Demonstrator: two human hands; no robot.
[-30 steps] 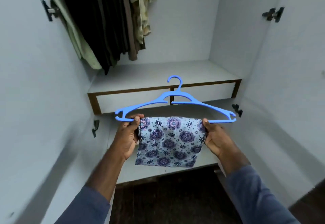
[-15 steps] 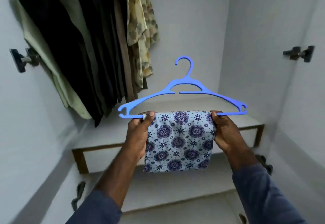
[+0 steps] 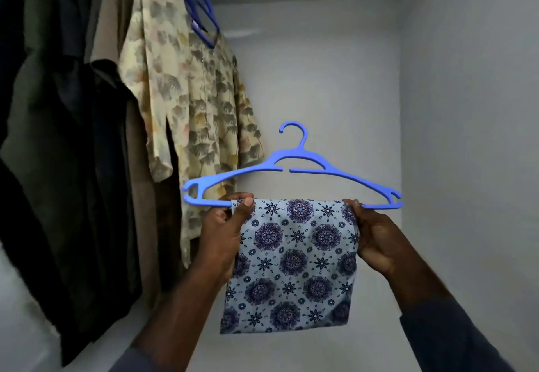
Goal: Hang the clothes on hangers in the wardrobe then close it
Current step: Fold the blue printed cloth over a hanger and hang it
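While the fingers (image 3: 244,204) of the left hand (image 3: 224,234) pinch one top corner of the patterned cloth (image 3: 291,263) against the bottom bar of the blue hanger (image 3: 294,155), the right hand (image 3: 376,237) grips the other corner the same way. The cloth hangs folded over that bar. The hanger is held level inside the wardrobe (image 3: 320,79), its hook free, right of a floral shirt (image 3: 192,94) and dark clothes (image 3: 67,138).

You are facing a cream leaf-print shirt (image 3: 198,103) hanging upper left | dark garments (image 3: 67,167) hanging beside it | blue hangers (image 3: 201,12) crowding above
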